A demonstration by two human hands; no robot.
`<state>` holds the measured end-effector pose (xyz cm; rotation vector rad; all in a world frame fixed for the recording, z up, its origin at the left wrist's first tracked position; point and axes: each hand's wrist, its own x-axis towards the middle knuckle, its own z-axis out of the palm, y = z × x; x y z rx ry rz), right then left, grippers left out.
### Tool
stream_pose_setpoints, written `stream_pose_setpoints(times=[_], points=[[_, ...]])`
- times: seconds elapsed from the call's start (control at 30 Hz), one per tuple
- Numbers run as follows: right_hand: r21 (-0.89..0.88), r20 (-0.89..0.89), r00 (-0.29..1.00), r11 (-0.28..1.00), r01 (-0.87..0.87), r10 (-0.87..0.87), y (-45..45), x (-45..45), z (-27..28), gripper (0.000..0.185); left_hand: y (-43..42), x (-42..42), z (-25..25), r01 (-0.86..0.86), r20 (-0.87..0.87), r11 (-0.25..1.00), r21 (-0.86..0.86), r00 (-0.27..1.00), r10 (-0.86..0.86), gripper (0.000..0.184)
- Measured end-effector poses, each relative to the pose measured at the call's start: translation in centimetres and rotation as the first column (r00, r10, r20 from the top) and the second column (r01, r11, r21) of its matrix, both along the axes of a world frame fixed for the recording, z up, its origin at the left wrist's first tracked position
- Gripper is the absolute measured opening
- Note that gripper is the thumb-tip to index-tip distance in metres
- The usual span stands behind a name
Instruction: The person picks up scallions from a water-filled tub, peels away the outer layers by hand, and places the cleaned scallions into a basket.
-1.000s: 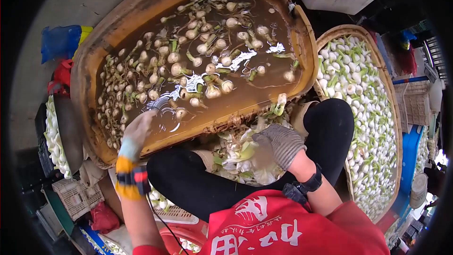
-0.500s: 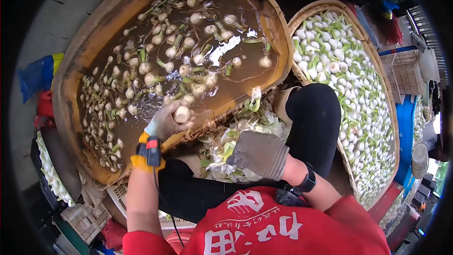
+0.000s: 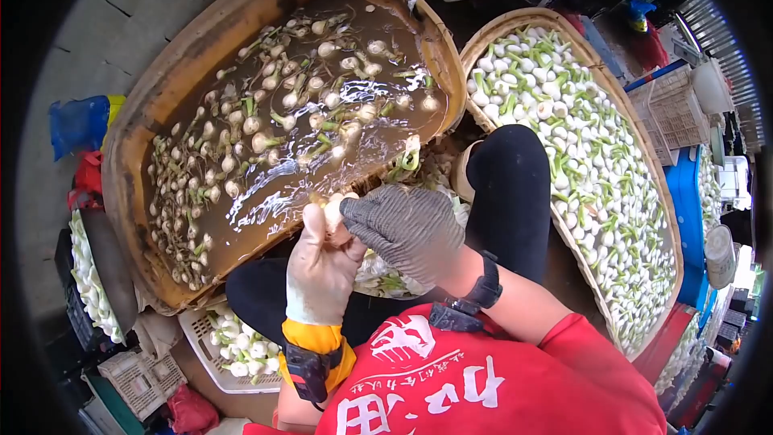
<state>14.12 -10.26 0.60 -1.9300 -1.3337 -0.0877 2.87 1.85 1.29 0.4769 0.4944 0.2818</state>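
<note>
My left hand (image 3: 322, 270), in a pale glove with an orange cuff, is closed around a round whitish bulb (image 3: 335, 213), like an onion or fresh garlic. From the right, my right hand (image 3: 407, 229) in a grey knit glove meets it, its curled fingertips pressed against the bulb. Whether anything else is inside the right fist is hidden. Both hands are at the near rim of a large tan tub (image 3: 129, 121). In its brown water float several unpeeled bulbs (image 3: 252, 125) with roots and green stems.
At the right stands a long tan tub (image 3: 475, 40) full of clean white bulbs with green stems (image 3: 580, 137). Peelings (image 3: 386, 270) lie between my legs. A white basket of bulbs (image 3: 241, 346) is at lower left. A blue container (image 3: 688, 217) stands at far right.
My left hand has lifted the bulb from over the water and moved right, toward my body. My right hand has moved up and left to meet it. The view has shifted.
</note>
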Motion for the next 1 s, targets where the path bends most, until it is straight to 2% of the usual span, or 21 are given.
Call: stream_pose_setpoints(times=[0.03, 0.07, 0.1, 0.17, 0.27, 0.33, 0.37, 0.43, 0.47, 0.5, 0.57, 0.6, 0.63, 0.67, 0.7, 0.77, 0.8, 0.83, 0.9, 0.97, 1.0], points=[[-0.049, 0.063, 0.998, 0.999, 0.004, -0.001, -0.2, -0.1, 0.0, 0.026, -0.4, -0.2, 0.1, 0.022, 0.029, 1.000, 0.007, 0.999, -0.022, 0.036], [-0.045, 0.072, 0.997, 0.999, 0.004, -0.001, -0.3, -0.3, 0.2, 0.026, -0.7, -0.1, 0.4, 0.021, -0.056, 0.994, 0.103, 0.998, -0.015, 0.036], [-0.051, 0.059, 0.998, 0.998, 0.023, -0.020, -0.4, -0.4, 0.4, 0.023, -1.1, -0.1, 0.9, 0.019, -0.048, 0.994, 0.109, 0.999, -0.014, 0.036], [-0.056, 0.049, 0.998, 0.997, 0.044, -0.041, -0.6, -0.6, 0.9, 0.021, -2.0, -0.1, 2.4, -0.003, -0.320, 0.954, 0.301, 0.942, 0.104, 0.038], [-0.141, -0.045, 0.999, 0.990, -0.013, 0.007, -0.7, -0.8, 1.8, 0.016, -1.4, -1.2, 2.7, 0.083, -0.196, 0.963, 0.258, 0.980, -0.032, 0.045], [-0.063, -0.426, 0.901, 0.991, -0.115, 0.077, -0.8, -0.7, 2.2, 0.014, -0.5, -2.2, 2.8, 0.197, -0.129, 0.943, 0.269, 0.977, -0.167, 0.057], [-0.061, -0.422, 0.903, 0.991, -0.116, 0.080, -0.7, -0.1, 2.5, 0.014, -0.2, -2.5, 3.2, 0.195, -0.126, 0.942, 0.273, 0.978, -0.166, 0.057], [0.040, -0.242, 0.964, 0.991, 0.127, -0.113, -0.5, 2.2, 3.3, 0.012, -0.1, -3.0, 4.3, 0.377, -0.074, 0.866, 0.328, 0.924, -0.374, 0.065], [0.152, -0.305, 0.930, 0.953, 0.261, -0.206, -0.4, 3.7, 3.6, 0.013, -0.3, -3.4, 4.4, 0.387, -0.094, 0.855, 0.345, 0.921, -0.379, 0.071], [0.253, -0.376, 0.882, 0.885, 0.392, -0.284, -0.3, 5.3, 3.9, 0.014, -0.5, -3.8, 4.4, 0.388, -0.089, 0.858, 0.336, 0.920, -0.381, 0.069], [0.228, -0.334, 0.825, 0.811, 0.540, -0.455, -0.7, 7.7, 3.9, 0.009, -1.0, -4.3, 5.0, 0.333, -0.086, 0.902, 0.275, 0.943, -0.322, 0.065], [0.030, -0.340, 0.801, 0.846, 0.532, -0.492, -1.0, 7.6, 3.9, 0.011, -1.3, -4.3, 5.1, 0.327, -0.084, 0.903, 0.278, 0.945, -0.316, 0.065], [0.032, -0.337, 0.805, 0.849, 0.527, -0.488, -1.1, 6.8, 3.7, 0.011, -1.6, -4.3, 5.2, 0.296, -0.129, 0.865, 0.405, 0.955, -0.266, 0.060], [-0.065, -0.395, 0.852, 0.936, 0.347, -0.343, -1.5, 5.4, 3.4, 0.013, -1.9, -4.3, 5.2, 0.270, -0.168, 0.809, 0.522, 0.962, -0.213, 0.056], [-0.150, -0.464, 0.863, 0.978, 0.148, -0.201, -1.9, 4.0, 3.1, 0.016, -2.2, -4.2, 5.4, 0.268, -0.163, 0.811, 0.520, 0.963, -0.214, 0.056], [-0.128, -0.620, 0.774, 0.990, 0.059, -0.127, -1.9, 1.8, 1.9, 0.023, -2.7, -3.8, 6.2, 0.277, -0.311, 0.806, 0.524, 0.943, -0.121, 0.048], [-0.183, -0.588, 0.797, 0.982, 0.037, -0.139, -2.0, 1.3, 2.0, 0.026, -3.1, -3.4, 6.7, 0.273, -0.353, 0.793, 0.545, 0.932, -0.079, 0.042], [-0.183, -0.590, 0.795, 0.982, 0.037, -0.140, -2.1, 0.8, 2.0, 0.026, -3.1, -3.6, 6.6, 0.276, -0.356, 0.793, 0.543, 0.931, -0.080, 0.042], [-0.076, -0.633, 0.769, 0.995, 0.058, -0.093, -2.3, 0.0, 1.9, 0.027, -2.9, -4.0, 6.2, 0.254, -0.248, 0.828, 0.501, 0.958, -0.144, 0.039], [-0.028, -0.630, 0.775, 0.998, 0.048, -0.055, -2.6, -0.2, 1.6, 0.027, -3.1, -4.1, 5.9, 0.260, -0.237, 0.807, 0.530, 0.959, -0.153, 0.043], [0.094, -0.541, 0.840, 0.996, 0.002, 0.049, -2.5, -0.2, 1.2, 0.026, -3.2, -4.0, 6.0, 0.271, -0.232, 0.810, 0.520, 0.957, -0.171, 0.045]])
